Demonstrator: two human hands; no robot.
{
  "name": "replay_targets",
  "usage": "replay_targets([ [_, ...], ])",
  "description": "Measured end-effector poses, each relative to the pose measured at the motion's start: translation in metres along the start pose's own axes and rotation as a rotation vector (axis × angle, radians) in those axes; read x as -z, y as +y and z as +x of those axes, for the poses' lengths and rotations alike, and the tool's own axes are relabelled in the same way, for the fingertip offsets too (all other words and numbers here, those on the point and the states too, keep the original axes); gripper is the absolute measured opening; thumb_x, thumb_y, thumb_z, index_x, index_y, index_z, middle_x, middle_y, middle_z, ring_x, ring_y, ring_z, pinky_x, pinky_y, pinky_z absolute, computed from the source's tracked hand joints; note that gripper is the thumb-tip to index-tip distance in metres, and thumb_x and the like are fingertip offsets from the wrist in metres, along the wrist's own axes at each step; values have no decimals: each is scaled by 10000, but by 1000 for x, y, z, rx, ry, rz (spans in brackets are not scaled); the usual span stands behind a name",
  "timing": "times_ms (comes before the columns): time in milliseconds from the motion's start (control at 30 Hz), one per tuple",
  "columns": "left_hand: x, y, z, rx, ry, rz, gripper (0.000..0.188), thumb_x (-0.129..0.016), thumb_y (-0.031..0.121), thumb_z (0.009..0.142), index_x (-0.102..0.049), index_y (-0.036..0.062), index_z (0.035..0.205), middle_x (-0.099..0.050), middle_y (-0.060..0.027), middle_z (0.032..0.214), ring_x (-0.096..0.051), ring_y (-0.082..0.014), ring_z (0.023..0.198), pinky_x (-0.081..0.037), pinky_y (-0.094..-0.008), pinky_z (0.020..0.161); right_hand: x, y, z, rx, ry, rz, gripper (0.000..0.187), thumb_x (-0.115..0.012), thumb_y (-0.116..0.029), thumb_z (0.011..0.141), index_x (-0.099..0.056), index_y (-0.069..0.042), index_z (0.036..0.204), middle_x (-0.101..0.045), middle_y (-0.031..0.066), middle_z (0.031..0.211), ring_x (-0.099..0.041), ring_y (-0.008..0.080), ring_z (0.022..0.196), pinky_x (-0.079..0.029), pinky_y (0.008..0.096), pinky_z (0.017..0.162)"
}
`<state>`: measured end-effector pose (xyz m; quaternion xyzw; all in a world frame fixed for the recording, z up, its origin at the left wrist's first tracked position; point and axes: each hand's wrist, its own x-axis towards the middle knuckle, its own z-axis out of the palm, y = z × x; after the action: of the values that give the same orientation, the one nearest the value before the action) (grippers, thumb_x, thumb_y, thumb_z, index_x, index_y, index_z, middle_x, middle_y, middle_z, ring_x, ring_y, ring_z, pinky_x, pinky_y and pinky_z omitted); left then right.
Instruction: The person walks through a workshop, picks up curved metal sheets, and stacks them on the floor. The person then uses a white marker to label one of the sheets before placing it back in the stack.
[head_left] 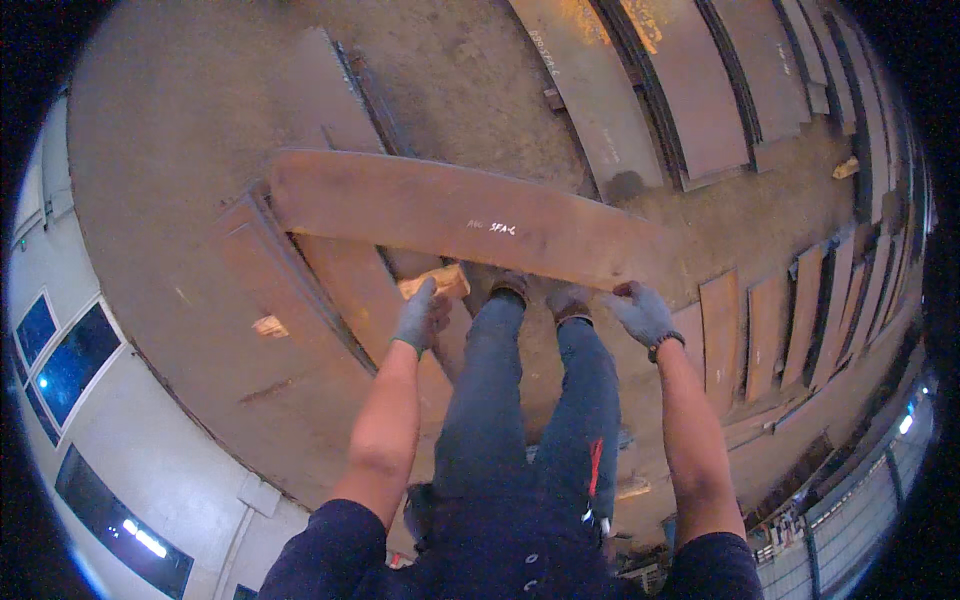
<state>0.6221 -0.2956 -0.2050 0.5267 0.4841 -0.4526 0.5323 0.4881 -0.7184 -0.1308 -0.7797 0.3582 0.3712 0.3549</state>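
Observation:
A long rust-brown steel plate with white chalk marks lies crosswise in front of me, over other plates at its left end. My right hand, in a grey glove, has its fingers closed on the near edge by the plate's right end. My left hand, gloved too, is closed on a short wooden block, thumb upward, just short of the plate's near edge. Its lower fingers are partly hidden. Whether the plate's right end is off the floor, I cannot tell.
Several steel plates lie under and beside the crosswise one. Rows of plates fill the far right, with shorter ones at right. A wood piece rests on the floor at left. A white wall with windows borders the left.

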Motion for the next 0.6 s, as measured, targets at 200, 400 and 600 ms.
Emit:
replay_targets([
  [200,-4,0,141,-48,49,-267,702,-581,563,976,-440,106,1490,-549,-143,1421,-535,-330,1277,-442,-515,1069,-48,8,155,24,162,-283,613,-715,-453,852,-612,-66,1316,-657,202,1268,-611,371,1204,-480,457,1020],
  [400,6,-16,222,-387,63,-542,687,-500,574,1015,-425,110,1517,-499,-116,1508,-472,-353,1375,-359,-557,1164,-62,-14,252,378,190,-613,578,-677,-496,864,-648,-79,1264,-665,220,1221,-612,395,1181,-495,477,982],
  [600,-29,2,203,-459,-12,-796,671,-435,610,1024,-466,130,1493,-513,-97,1505,-467,-342,1381,-349,-560,1170,-55,-8,293,320,-160,-465,685,-571,-651,882,-734,-17,1086,-697,292,1096,-662,451,1053,-515,520,892],
])
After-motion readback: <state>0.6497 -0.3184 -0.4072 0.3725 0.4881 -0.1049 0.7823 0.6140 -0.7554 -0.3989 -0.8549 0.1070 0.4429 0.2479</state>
